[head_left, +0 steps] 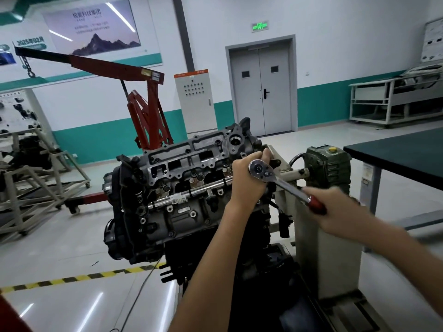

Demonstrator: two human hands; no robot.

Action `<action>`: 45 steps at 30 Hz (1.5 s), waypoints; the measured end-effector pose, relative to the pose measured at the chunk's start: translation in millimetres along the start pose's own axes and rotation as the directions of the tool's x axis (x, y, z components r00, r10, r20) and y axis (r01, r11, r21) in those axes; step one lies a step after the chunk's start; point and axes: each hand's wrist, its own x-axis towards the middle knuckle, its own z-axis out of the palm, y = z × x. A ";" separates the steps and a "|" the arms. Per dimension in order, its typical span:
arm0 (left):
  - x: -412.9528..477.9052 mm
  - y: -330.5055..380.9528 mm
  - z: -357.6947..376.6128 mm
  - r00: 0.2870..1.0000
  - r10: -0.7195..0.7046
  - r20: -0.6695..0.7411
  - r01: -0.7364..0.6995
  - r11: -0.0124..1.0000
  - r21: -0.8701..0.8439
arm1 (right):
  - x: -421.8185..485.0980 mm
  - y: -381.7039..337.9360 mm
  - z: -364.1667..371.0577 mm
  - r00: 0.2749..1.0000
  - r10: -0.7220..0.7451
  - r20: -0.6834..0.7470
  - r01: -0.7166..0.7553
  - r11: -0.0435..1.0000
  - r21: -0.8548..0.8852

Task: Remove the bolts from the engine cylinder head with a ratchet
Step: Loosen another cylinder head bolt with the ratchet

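A grey engine with its cylinder head (182, 161) exposed hangs on a stand in the middle of the view. A chrome ratchet (282, 182) with a red handle sits over the head's right end, its round head up. My left hand (247, 180) wraps around the part under the ratchet's head, fingers curled. My right hand (335, 209) grips the red handle and looks blurred. The socket and the bolt under the ratchet are hidden by my left hand. Several small bolts show along the head's top face.
A beige engine stand (323, 226) with a green gearbox (328, 166) holds the engine at the right. A dark green workbench (398, 154) stands at the far right. A red engine crane (146, 116) is behind, and metal racks at the left.
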 end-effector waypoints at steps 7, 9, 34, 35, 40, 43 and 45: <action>-2.3 3.9 11.1 0.988 -0.037 -0.150 0.041 0.999 0.022 | -24.2 -72.8 114.3 0.961 0.273 -0.049 -0.147 0.649 0.746; -2.1 4.3 6.2 0.992 -0.070 -0.105 0.070 0.998 -0.002 | -23.0 -66.4 105.9 0.965 0.250 -0.075 -0.139 0.737 0.662; -0.8 11.5 -13.1 0.986 -0.025 0.167 0.012 0.997 0.077 | -18.4 -13.2 44.1 0.993 0.119 -0.007 -0.113 0.957 0.266; 1.1 11.3 -14.8 0.981 -0.008 0.196 -0.012 0.995 0.099 | -12.7 -2.5 22.1 0.995 0.078 0.061 -0.087 0.983 0.163; 0.6 11.7 -12.1 0.991 -0.010 0.137 0.001 0.998 0.066 | 3.4 6.5 -5.8 0.999 0.000 0.052 0.004 0.998 -0.067; -5.0 9.6 -5.2 0.999 -0.020 0.040 0.020 1.000 0.013 | -21.3 -20.3 52.8 0.977 0.174 -0.120 -0.144 0.963 0.229; -6.6 9.6 -2.9 0.999 -0.045 0.006 0.045 0.999 -0.017 | -28.7 -52.9 96.1 0.944 0.286 -0.163 -0.165 0.838 0.520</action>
